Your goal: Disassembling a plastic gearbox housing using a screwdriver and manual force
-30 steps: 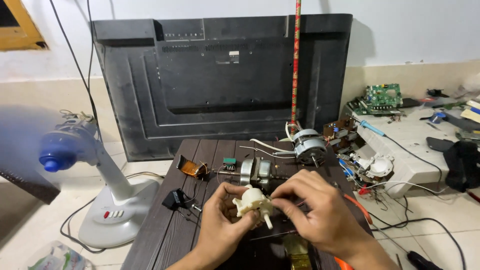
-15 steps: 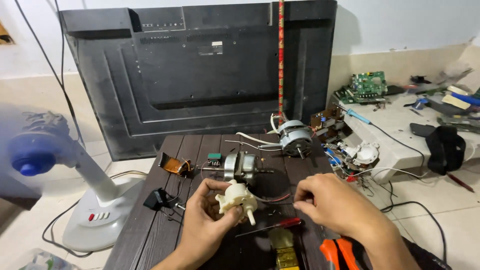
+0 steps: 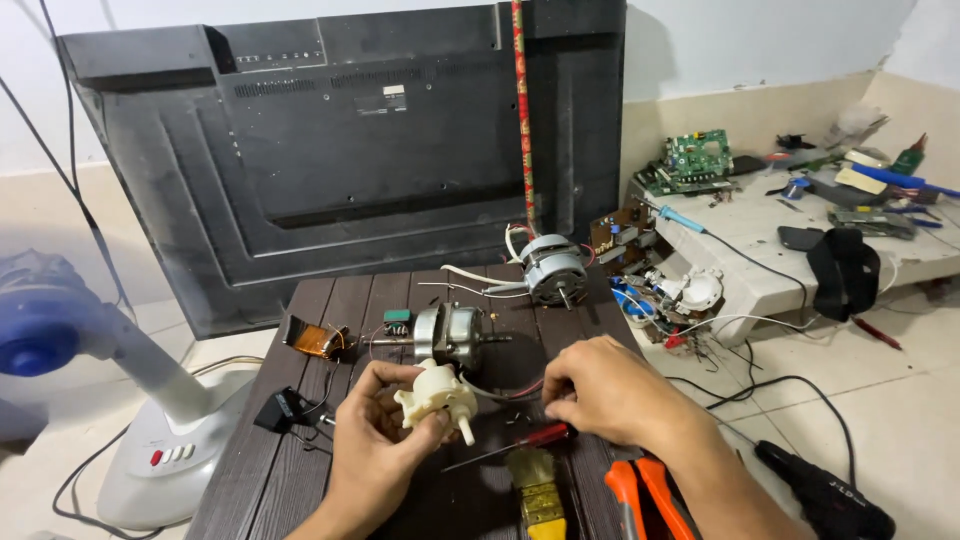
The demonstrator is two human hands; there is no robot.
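My left hand (image 3: pixel 375 450) grips the cream plastic gearbox (image 3: pixel 437 397); my right hand (image 3: pixel 600 390) pinches tiny screws near the dark slatted bench's (image 3: pixel 330 300) middle. They could roll between slats.

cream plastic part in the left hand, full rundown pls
The gearbox is a small cream-white moulded plastic housing, lobed and rounded, with a short round peg sticking down and to the right from its lower edge. It looks intact, a little grubby. The left hand holds it above the dark slatted table, fingers wrapped round its left side and thumb beneath. A thin wire runs off from beside its right side, toward the right hand, which does not touch it.
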